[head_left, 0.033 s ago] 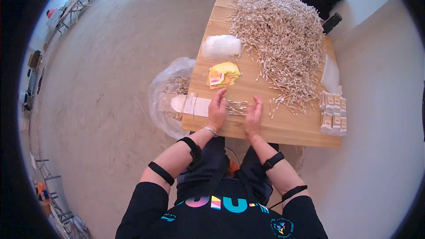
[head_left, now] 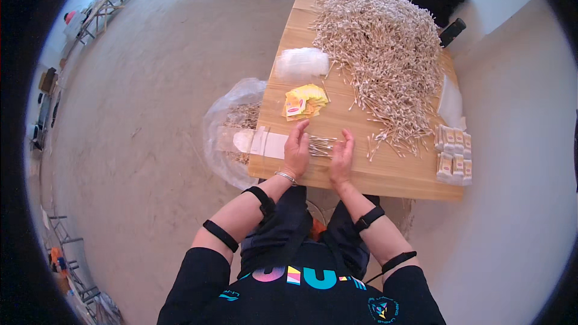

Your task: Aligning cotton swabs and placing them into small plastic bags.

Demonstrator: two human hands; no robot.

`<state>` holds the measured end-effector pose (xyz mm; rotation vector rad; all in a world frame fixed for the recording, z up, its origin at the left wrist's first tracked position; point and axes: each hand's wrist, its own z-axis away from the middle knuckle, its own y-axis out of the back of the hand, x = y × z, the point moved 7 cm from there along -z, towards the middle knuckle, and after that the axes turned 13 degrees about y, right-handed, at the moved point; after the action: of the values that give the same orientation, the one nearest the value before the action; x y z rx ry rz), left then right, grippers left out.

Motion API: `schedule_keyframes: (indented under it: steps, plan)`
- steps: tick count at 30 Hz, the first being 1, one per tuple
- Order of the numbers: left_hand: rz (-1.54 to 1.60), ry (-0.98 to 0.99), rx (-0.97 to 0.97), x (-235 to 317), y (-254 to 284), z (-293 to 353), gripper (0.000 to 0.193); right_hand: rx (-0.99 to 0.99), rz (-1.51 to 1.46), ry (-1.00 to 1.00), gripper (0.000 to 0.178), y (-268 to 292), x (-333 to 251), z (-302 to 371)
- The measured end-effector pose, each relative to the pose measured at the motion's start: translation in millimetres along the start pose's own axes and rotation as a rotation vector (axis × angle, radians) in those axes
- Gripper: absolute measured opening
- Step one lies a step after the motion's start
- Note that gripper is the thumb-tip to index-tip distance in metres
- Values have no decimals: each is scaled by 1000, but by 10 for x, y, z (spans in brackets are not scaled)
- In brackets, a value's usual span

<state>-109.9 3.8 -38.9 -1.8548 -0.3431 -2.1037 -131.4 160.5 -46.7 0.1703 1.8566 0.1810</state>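
Wooden table (head_left: 385, 174), stick heap (head_left: 385, 42), yellow packets (head_left: 305, 102)

Bright, even daylight; soft faint shadows; sharp centre; strong fisheye bending, black vignette at rim.

sticks (head_left: 385, 48): pale tan, heaped toward the table's far edge
table (head_left: 385, 174): light wood-brown
sachets (head_left: 304, 102): yellow, marked with red
small packets (head_left: 453, 153): beige, at the right edge
bag (head_left: 226, 138): clear
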Motion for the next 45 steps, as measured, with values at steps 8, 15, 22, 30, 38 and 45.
schedule_keyframes:
  steps: [8, 15, 22, 30, 38, 45]
  plan:
    - [269, 54, 30, -177, 117, -80, 36, -445, 774, 467, 66, -304, -503, 79]
    - [249, 105, -12, -92, 63, -53, 38, -819, 1010, 430, 88, -507, -293, -75]
    - [168, 50, 46, -72, 121, -40, 39, -845, 1035, 472, 94, -488, -299, 64]
    - [205, 53, 42, -108, 138, -62, 39, -844, 1025, 491, 93, -472, -350, 69]
    - [158, 50, 21, -112, 101, -69, 38, -756, 1034, 460, 93, -530, -263, -202]
    - [154, 52, 32, -61, 106, -31, 38, -815, 937, 479, 84, -436, -344, 50]
